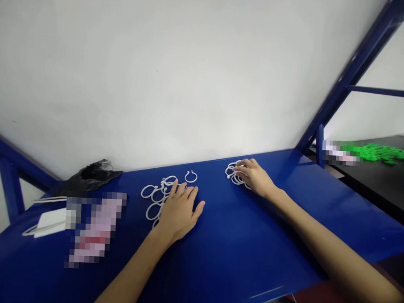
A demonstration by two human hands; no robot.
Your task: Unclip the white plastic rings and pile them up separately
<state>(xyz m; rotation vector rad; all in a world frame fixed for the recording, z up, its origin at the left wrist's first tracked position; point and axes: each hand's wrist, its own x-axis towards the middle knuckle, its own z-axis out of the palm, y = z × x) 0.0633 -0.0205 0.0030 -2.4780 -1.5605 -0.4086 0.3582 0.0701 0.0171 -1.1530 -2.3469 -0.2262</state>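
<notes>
White open rings (152, 211) with small knobbed ends, like shower curtain rings, lie overlapping in a loose group on the blue tabletop (217, 250). My left hand (181, 209) rests palm down over the right part of this group, fingers spread, hiding some rings. One separate white ring (191, 177) lies just beyond its fingertips, its gap toward the wall. Farther right, a smaller cluster of the same rings (236, 179) sits near the back edge. Over that cluster, my right hand (253, 175) has its fingers bent and fingertips pinched at a ring; part of the cluster is hidden beneath it.
A crumpled black plastic bag (87, 178) lies at the back left. In front of it are a white card-like piece with cord (51, 223) and a blurred-out pinkish item (101, 225). Blue frame posts (338, 97) flank the table. Green pieces (386, 153) lie on a black surface at right.
</notes>
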